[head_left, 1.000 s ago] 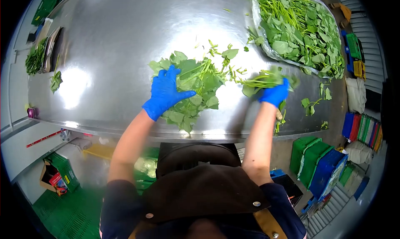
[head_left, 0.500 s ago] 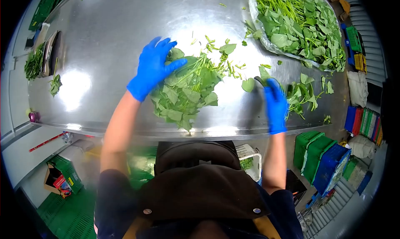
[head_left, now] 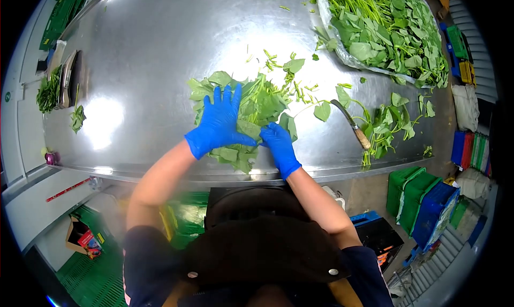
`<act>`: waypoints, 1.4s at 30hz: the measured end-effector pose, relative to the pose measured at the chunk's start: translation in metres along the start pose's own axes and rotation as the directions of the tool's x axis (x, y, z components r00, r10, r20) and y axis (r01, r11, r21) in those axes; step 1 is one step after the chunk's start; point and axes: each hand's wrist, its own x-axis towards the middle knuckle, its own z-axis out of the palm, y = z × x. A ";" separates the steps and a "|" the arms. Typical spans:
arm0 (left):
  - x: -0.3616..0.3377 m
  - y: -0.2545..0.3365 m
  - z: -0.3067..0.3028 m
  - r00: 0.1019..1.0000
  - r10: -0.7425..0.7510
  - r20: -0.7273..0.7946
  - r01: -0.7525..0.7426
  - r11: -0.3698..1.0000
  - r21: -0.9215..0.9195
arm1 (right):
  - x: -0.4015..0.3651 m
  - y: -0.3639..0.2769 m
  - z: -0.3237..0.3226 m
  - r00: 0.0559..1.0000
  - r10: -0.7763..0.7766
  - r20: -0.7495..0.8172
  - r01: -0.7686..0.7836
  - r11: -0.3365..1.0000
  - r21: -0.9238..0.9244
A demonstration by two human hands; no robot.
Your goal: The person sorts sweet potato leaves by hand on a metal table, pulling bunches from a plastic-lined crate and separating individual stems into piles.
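A bunch of leafy greens (head_left: 262, 101) lies on the steel table, its light green stems toward the far side. My left hand (head_left: 218, 119), in a blue glove, rests flat over the leaves with fingers spread. At the bunch's near right edge, my right hand (head_left: 279, 145), also blue-gloved, has its fingers closed at a leaf; the fingertips are partly hidden. Farther right lies a curved knife (head_left: 362, 137) with a wooden handle, untouched. Cut stem pieces (head_left: 304, 95) are scattered beyond the bunch.
A plastic-lined heap of greens (head_left: 388, 34) fills the far right of the steel table (head_left: 155, 39). Loose sprigs (head_left: 393, 122) lie beside the knife. At left stands a holder with a bundle of greens (head_left: 49, 90). Green crates (head_left: 407, 197) and blue ones stand below, right.
My right hand has let go of the knife, leaving it on the table, and moved left to the bunch. My left hand has come down and right onto the leaves.
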 end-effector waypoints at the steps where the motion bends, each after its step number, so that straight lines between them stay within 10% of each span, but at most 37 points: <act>1: -0.001 0.003 0.003 1.000 -0.023 0.015 0.022 0.999 0.036 | 0.005 0.005 0.002 1.000 -0.005 -0.012 0.004 0.995 -0.098; 6: 0.009 -0.025 -0.011 0.992 0.075 0.103 -0.034 0.934 -0.355 | -0.007 -0.029 0.013 0.999 0.043 -0.016 -0.044 0.991 -0.128; 13: 0.015 -0.078 -0.022 0.996 0.089 0.023 -0.025 0.493 -0.870 | -0.011 -0.012 -0.002 0.998 0.054 0.019 -0.056 0.991 0.119; 16: -0.001 -0.037 -0.028 0.997 -0.013 0.070 0.060 0.698 -0.714 | 0.009 0.028 -0.007 0.999 -0.050 -0.006 0.049 0.989 -0.137; 19: -0.015 0.016 -0.010 0.995 -0.102 -0.025 0.088 0.944 -0.317 | 0.007 0.026 0.006 0.993 -0.101 -0.058 0.104 0.993 0.058; 21: -0.012 0.023 0.007 0.991 -0.130 -0.046 0.118 0.972 -0.201 | -0.006 -0.007 0.014 0.999 -0.051 0.002 0.049 0.970 0.240; 24: -0.009 0.014 0.011 0.993 -0.089 -0.078 0.069 0.972 -0.225 | 0.009 0.010 0.001 0.984 -0.176 0.035 0.178 0.982 -0.057; 32: 0.022 -0.102 -0.025 0.972 0.150 0.180 0.147 0.206 -0.967 | 0.001 0.030 -0.014 0.935 -0.305 0.181 0.347 0.892 -0.289; 34: 0.033 -0.121 -0.015 0.991 0.108 -0.084 -0.114 0.307 -0.945 | -0.004 0.007 -0.006 0.967 -0.174 0.185 0.209 0.959 -0.189; 36: 0.037 -0.130 -0.013 0.968 0.075 0.238 0.213 0.250 -0.944 | -0.006 -0.015 0.017 0.989 -0.062 0.131 0.070 0.996 -0.057; 42: 0.017 -0.089 -0.007 0.972 0.223 0.078 0.060 0.087 -0.994 | 0.000 -0.056 0.066 0.974 -0.224 0.030 0.205 0.933 0.295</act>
